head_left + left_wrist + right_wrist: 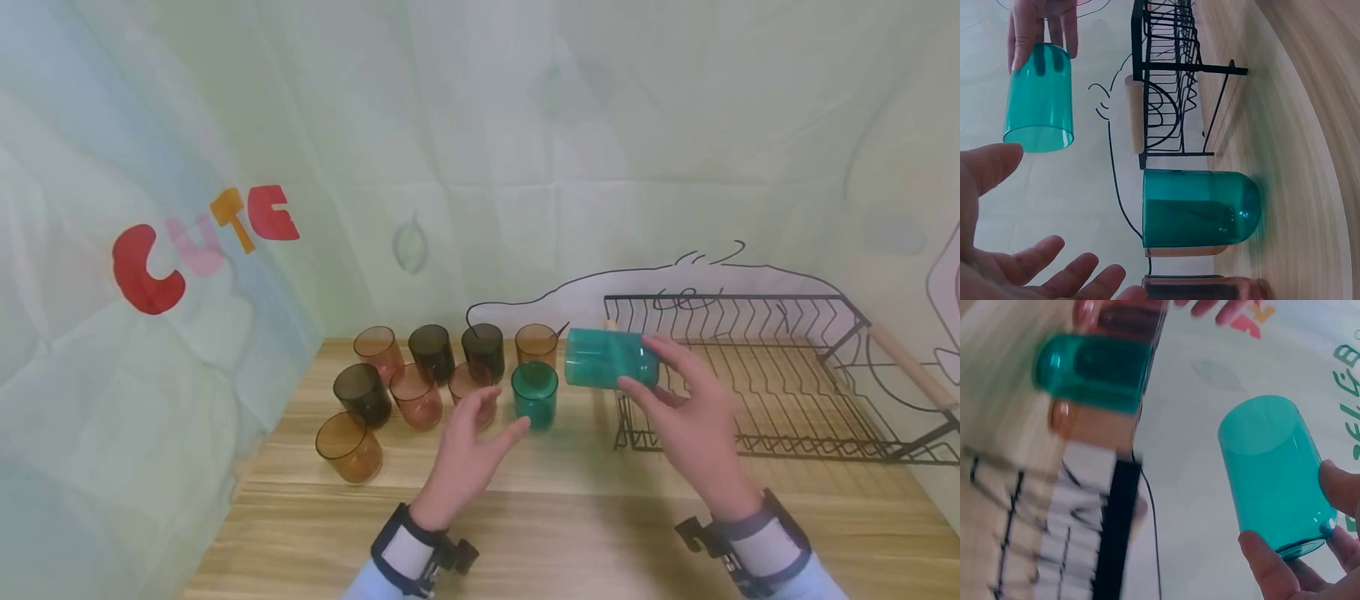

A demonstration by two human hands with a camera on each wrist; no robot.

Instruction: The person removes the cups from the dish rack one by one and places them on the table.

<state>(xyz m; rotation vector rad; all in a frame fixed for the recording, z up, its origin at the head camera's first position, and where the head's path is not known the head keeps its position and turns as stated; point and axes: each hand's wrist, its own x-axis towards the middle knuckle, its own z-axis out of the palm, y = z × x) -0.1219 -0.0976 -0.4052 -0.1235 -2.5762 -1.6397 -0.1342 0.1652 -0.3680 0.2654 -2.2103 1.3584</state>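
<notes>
A teal glass cup [603, 358] lies sideways in the air, its base end gripped by my right hand [693, 417] and its mouth toward the left. In the right wrist view, fingers and thumb wrap the base of this cup [1275, 478]. My left hand [472, 450] holds nothing; its thumb and fingers are spread apart, nearest to a second teal cup [535, 408] standing upright on the table. Beside that one, a pink cup [468, 379] is partly hidden by my left fingers. An amber cup [536, 342] stands just behind the upright teal cup.
A black wire dish rack [750, 454] with wooden handles stands on the right of the wooden table [300, 533]. To the left are several more cups, among them an amber one [352, 454] and a dark grey one [363, 396]. A printed cloth [480, 167] hangs behind.
</notes>
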